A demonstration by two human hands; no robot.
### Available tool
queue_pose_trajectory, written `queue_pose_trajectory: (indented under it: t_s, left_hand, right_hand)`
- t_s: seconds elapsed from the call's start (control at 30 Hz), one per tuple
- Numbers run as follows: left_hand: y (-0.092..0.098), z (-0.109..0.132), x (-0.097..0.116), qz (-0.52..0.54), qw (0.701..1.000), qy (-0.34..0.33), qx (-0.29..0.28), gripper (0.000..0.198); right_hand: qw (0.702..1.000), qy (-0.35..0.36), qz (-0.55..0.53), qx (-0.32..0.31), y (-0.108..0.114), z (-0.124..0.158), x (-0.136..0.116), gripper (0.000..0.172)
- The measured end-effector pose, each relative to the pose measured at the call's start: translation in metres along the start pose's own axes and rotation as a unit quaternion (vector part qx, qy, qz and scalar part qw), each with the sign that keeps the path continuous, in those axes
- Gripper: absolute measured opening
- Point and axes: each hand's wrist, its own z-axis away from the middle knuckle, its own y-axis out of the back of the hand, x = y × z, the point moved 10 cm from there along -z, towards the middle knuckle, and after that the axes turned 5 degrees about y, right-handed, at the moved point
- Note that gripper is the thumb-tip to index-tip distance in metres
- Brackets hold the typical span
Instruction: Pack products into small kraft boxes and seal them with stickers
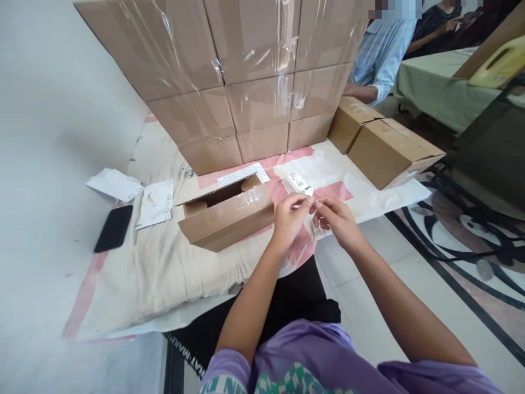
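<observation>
My left hand and my right hand meet fingertip to fingertip above the front of the cloth-covered surface. Thumb and forefinger are pinched together on each; whatever lies between them is too small or hidden to make out. Just beyond the fingers lies a white tape dispenser. To the left of my left hand stands a cardboard box, its narrow top partly open with a dark gap along the far side. Behind this box a white sheet with a printed pattern lies flat.
Stacked cardboard boxes wrapped in shiny clear tape rise at the back. Two more boxes sit at the right. On the left are a black phone and white packets. A person in a blue shirt is behind the stack.
</observation>
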Motion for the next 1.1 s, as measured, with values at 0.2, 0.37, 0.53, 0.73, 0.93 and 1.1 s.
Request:
queue_pose_trajectory:
  t_s: [0.2, 0.37, 0.53, 0.73, 0.93, 1.1]
  left_hand:
    - [0.031, 0.069, 0.097, -0.183, 0.940, -0.265, 0.115, 0.017]
    - [0.116, 0.065, 0.101, -0.221, 0.947, -0.154, 0.176, 0.009]
    - [0.175, 0.022, 0.086, -0.194, 0.969, -0.050, 0.143, 0.011]
    - [0.170, -0.015, 0.051, -0.215, 0.976, 0.039, 0.016, 0.016]
    - [0.165, -0.017, 0.051, -0.352, 0.936, -0.003, 0.016, 0.021]
    - [0.164, -0.021, 0.050, -0.400, 0.916, 0.006, 0.035, 0.038]
  right_hand:
    - [0.996, 0.016, 0.056, 0.068, 0.006, -0.016, -0.005, 0.042]
    - [0.959, 0.238, 0.124, -0.090, -0.095, -0.050, -0.058, 0.062]
    - [0.974, 0.185, 0.018, -0.126, -0.146, -0.089, -0.030, 0.068]
    - [0.977, 0.172, -0.065, -0.105, -0.146, -0.094, -0.009, 0.067]
    - [0.976, 0.170, -0.094, -0.100, -0.146, -0.094, -0.009, 0.065]
    - [0.976, 0.169, -0.096, -0.096, -0.148, -0.090, -0.008, 0.064]
